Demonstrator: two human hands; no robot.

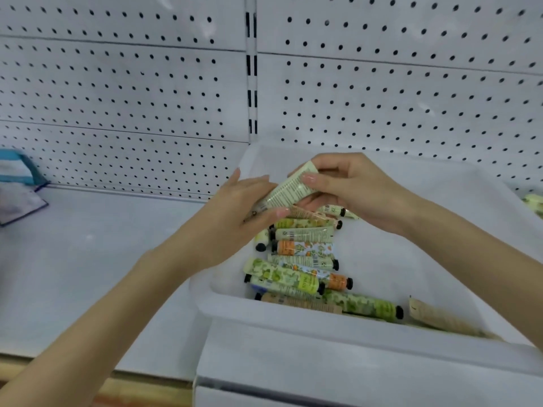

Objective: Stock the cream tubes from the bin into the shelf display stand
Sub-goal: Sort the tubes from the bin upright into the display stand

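Asker: Surroundings first. On the head view, what lies around the fingers?

Watcher: Behind them is a white pegboard panel (132,83) with rows of dark round holes, split by a slotted upright (251,69). Left of the left hand (235,212) runs a flat pale shelf (73,259), with a blurred blue-edged packet (17,171) at its far end. Well to the right of the right hand (352,189), a few pale green tubes at the edge (533,202) are only partly in view.

Asker: And what stands in the way?

Watcher: The white bin (293,306) — its near rim hides the lower parts of the closest tubes, and both hands cover the back of the heap.

Asker: Where is the task's thing?

Watcher: One cream tube (289,188) is held above the bin, tilted, with its flat crimped end up by the right fingers and its lower end hidden under the left ones. The right thumb presses the printed face, and the other fingers curl behind. The left fingers lie over the lower part with the thumb beneath, pinching it. The loose tubes (293,277) lie crisscrossed on the bin's floor, directly below the fingers.

Asker: Materials, shapes?

Watcher: The bin is smooth matte plastic with rounded corners and sloping walls. The tubes are slim and glossy — green leaf or orange prints, small black caps. One tan tube (440,318) lies apart, below and right of the right fingers.
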